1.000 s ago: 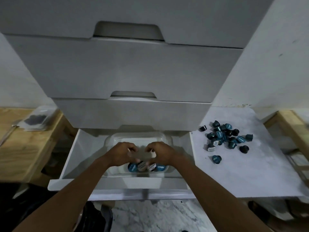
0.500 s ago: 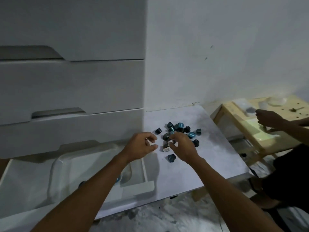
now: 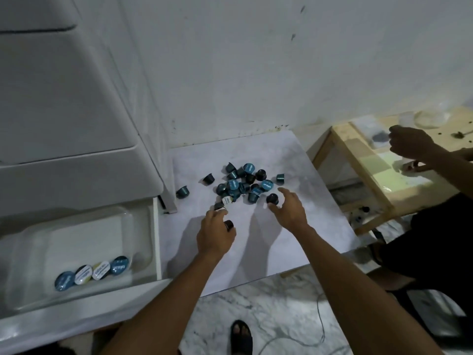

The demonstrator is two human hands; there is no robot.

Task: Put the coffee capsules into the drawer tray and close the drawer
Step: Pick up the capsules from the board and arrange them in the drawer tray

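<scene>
A pile of blue and black coffee capsules [image 3: 240,185] lies on a white marbled board [image 3: 256,239] to the right of the cabinet. My left hand [image 3: 216,235] is curled around a dark capsule [image 3: 229,224], and another dark capsule [image 3: 219,206] sits at its fingertips. With fingers spread, my right hand [image 3: 289,210] hovers over a black capsule [image 3: 272,198] at the pile's near edge. The bottom drawer [image 3: 157,242] stands open at the lower left. It holds a clear tray [image 3: 76,234] with several capsules [image 3: 92,272] in a row along its front.
One capsule [image 3: 182,192] lies apart by the cabinet corner. Closed drawers [image 3: 64,98] stack above the open one. Another person's hand [image 3: 407,144] works at a wooden table [image 3: 363,175] on the right. My sandalled foot [image 3: 240,334] and a cable [image 3: 317,329] are on the marble floor.
Both hands left the tray and moved right to the capsule pile. The view swung right with them. My left hand now has a dark capsule in it.
</scene>
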